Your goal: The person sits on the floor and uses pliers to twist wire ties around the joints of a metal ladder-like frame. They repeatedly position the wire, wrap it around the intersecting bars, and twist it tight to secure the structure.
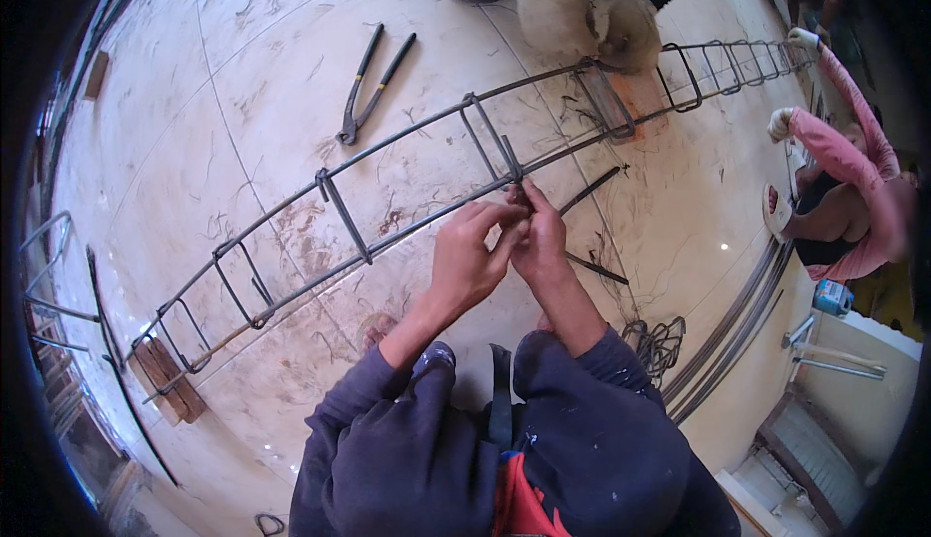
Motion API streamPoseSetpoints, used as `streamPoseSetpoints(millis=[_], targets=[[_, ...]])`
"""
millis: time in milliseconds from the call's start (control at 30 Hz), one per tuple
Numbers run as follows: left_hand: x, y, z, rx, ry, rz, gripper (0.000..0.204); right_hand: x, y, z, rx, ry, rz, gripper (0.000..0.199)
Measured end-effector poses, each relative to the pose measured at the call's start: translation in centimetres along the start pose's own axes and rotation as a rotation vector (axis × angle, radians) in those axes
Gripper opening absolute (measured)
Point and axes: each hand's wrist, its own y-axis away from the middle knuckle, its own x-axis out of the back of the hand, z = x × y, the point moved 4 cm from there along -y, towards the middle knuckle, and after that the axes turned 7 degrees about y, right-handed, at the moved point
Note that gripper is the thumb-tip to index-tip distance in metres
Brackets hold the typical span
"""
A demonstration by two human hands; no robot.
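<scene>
A long cage of steel reinforcing bars [407, 132] with bent stirrups stretches across the floor in front of me. Both my hands meet at its near bar, just below a stirrup [511, 157]. My left hand [467, 251] is closed, its thumb and fingertips pinched together. Beside it my right hand [541, 241] is closed too, with its fingertips up against the bar joint. Whatever is pinched between them is small and hidden by the fingers. Beyond the cage lies a pair of long-handled nippers [367, 86], handles apart.
A wooden block [163, 382] props the cage's left end; an orange-brown block [635, 101] lies under it farther right. A co-worker's gloved hand [630, 33] touches the cage. Another person in pink sleeves [834, 149] crouches right. Loose bars [732, 329] and a wire coil [655, 348] lie nearby.
</scene>
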Motion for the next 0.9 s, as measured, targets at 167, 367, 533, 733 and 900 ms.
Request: streamPoseSetpoints(millis=[167, 367, 533, 733, 900], targets=[[0.5, 3.1, -2.8, 0.190, 0.260, 0.161, 0.018, 0.0, -0.1, -0.1, -0.166, -0.205, 0.076, 0.016], [0.3, 4.0, -3.6, 0.336, 0.329, 0.047, 0.019, 1.3, 3.1, -1.2, -0.172, 0.156, -0.003, 0.028], [0.7, 4.1, -4.3, 0.380, 0.220, 0.004, 0.020, 1.2, 7.8, -5.7, 0.037, 0.897, -0.117, 0.020], [0.4, 5.5, -5.5, 0.427, 0.133, -0.079, 0.022, 1.3, 3.6, -13.5, 0.915, 1.667, 0.207, 0.038], [0.5, 6.5, -5.4, 0.446, 0.082, -0.077, 0.024, -0.1, -2.1, -11.7, 1.106, 2.073, 0.187, 0.096]])
